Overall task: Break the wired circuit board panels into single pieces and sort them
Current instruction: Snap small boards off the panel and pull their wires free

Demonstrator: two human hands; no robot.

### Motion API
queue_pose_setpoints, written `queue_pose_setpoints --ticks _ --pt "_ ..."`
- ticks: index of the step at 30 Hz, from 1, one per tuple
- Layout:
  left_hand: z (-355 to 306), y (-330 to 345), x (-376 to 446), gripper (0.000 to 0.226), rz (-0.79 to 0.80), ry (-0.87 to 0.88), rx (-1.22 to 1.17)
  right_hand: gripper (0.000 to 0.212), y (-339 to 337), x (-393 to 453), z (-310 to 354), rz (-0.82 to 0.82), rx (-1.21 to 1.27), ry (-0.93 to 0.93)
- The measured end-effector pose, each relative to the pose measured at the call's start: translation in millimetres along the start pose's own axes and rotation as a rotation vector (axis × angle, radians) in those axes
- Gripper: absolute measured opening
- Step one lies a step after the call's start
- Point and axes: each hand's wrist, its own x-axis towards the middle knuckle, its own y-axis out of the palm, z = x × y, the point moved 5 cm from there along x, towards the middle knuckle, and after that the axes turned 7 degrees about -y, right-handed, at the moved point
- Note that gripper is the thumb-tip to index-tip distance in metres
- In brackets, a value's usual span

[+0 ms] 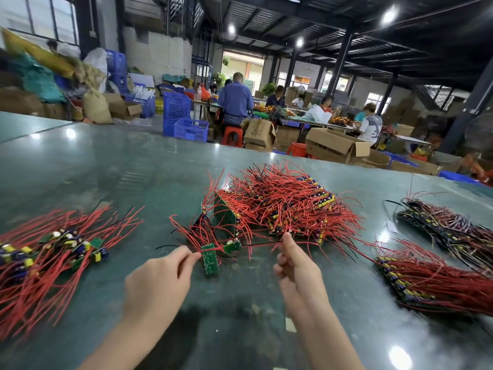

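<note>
My left hand pinches the red wires of a small green single board that hangs just above the table. My right hand pinches a thin wire that runs left to another small board. Behind them lies a big heap of wired panels with tangled red wires, and two green panels stand on edge at its left side. A pile of separated single boards with red wires lies at the left.
Two stacks of wired panels lie at the right, one near and one farther back. The glossy green table stretches far back. Beyond its edge people sit working among cardboard boxes and blue crates.
</note>
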Motion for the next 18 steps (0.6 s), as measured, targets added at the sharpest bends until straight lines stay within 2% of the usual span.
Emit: queue_pose_setpoints --ticks 1,3,7,10,13,15,18 --pt "4 -4 4 0.053 -0.036 -0.034 0.003 0.025 -3 2 4 -0.018 0.050 0.016" --pt "5 -12 8 0.070 -0.080 0.020 -0.022 0.024 -6 5 10 -0.023 0.096 0.019" --pt "5 -20 12 0.070 -0.095 0.132 -0.164 0.013 -3 5 16 0.028 0.127 -0.019" --pt "6 -26 17 0.078 -0.097 0.281 -0.122 0.014 -4 6 18 0.025 0.129 -0.034" --pt "14 -32 21 0.074 -0.123 0.310 -0.111 0.015 -4 5 16 0.041 0.105 -0.064" --pt "23 -30 24 0.063 -0.132 0.240 -0.095 0.016 -6 6 18 0.035 0.062 -0.104" --pt "36 -20 30 0.054 -0.065 0.135 -0.039 0.016 -7 7 23 0.046 0.018 -0.149"
